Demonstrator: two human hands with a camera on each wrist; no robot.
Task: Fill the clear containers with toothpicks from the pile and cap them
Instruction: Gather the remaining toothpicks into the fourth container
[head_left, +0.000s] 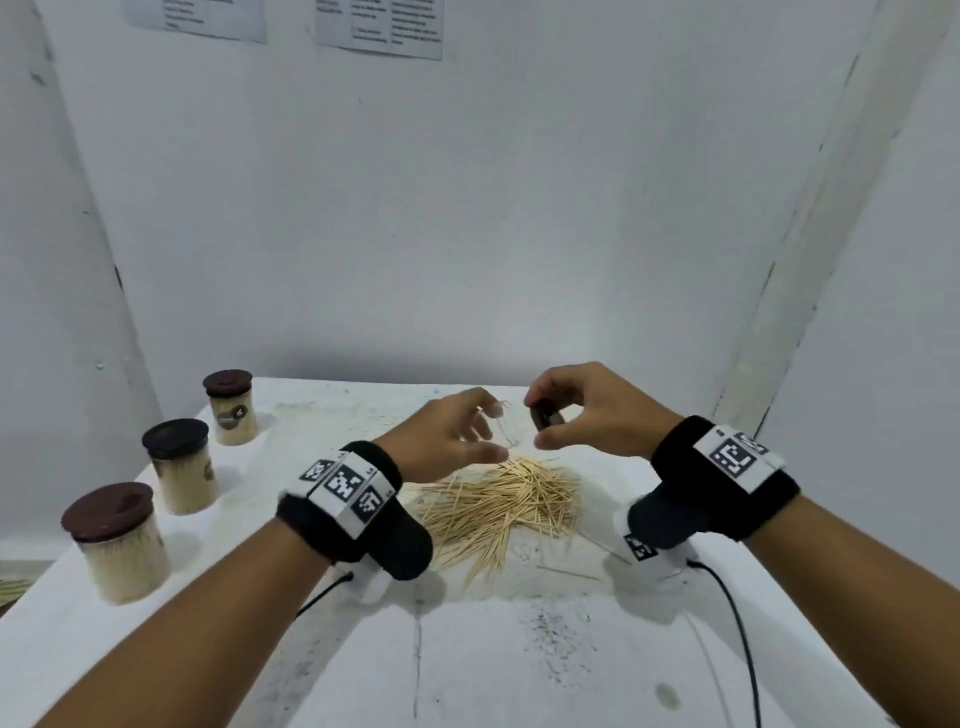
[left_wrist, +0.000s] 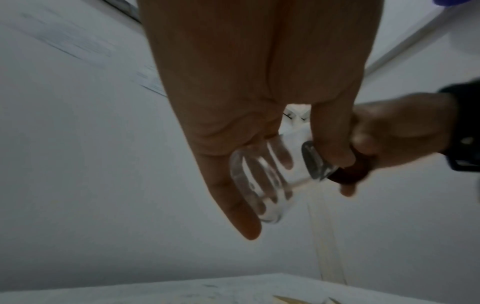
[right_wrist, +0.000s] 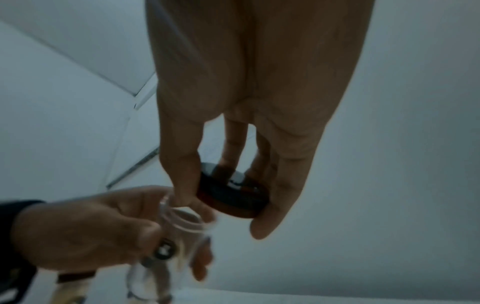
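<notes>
An empty clear container (head_left: 503, 426) (left_wrist: 262, 185) (right_wrist: 179, 232) is held on its side in the air above the toothpick pile (head_left: 511, 501). My left hand (head_left: 467, 434) (left_wrist: 265, 164) grips it, fingers curled round its body. My right hand (head_left: 550, 415) (right_wrist: 228, 197) pinches a dark brown cap (head_left: 544, 414) (right_wrist: 233, 197) (left_wrist: 348, 174) between thumb and fingers, just right of the container's mouth and apart from it.
Three capped containers full of toothpicks stand along the table's left edge: near (head_left: 117, 543), middle (head_left: 182, 465), far (head_left: 231, 406). The white table (head_left: 493, 649) ends at a white back wall and side walls. Cables (head_left: 737, 623) trail from the wrist cameras.
</notes>
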